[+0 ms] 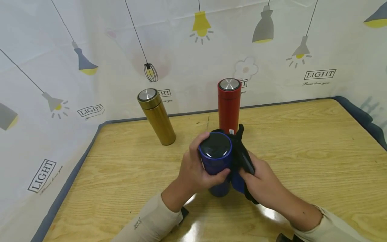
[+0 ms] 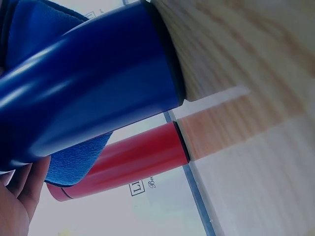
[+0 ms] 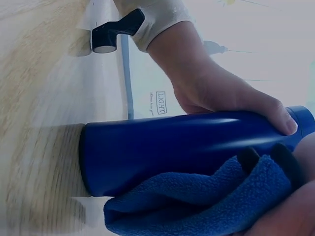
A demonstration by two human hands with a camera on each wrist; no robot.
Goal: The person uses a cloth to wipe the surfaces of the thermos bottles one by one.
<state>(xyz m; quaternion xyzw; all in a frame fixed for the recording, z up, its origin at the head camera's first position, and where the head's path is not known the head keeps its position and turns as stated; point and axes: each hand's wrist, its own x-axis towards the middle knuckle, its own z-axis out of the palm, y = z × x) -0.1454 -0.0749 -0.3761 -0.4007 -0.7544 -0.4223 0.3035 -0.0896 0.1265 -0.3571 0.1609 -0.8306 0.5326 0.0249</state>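
A blue thermos flask with a dark, shiny lid stands upright, its base at or very near the wooden table. My left hand grips it near the top, fingers and thumb curled round its side, as the right wrist view also shows. My right hand holds a folded blue fleecy cloth with black edging. That cloth lies against the flask's right side. Part of the right hand's fingers is hidden behind the cloth. Behind the hands a red thermos flask with a silver-topped lid stands upright.
A gold thermos flask stands at the back left of the table. A pale sheet printed with lamps hangs behind and beside the table. Dark blue edging runs along the table's sides.
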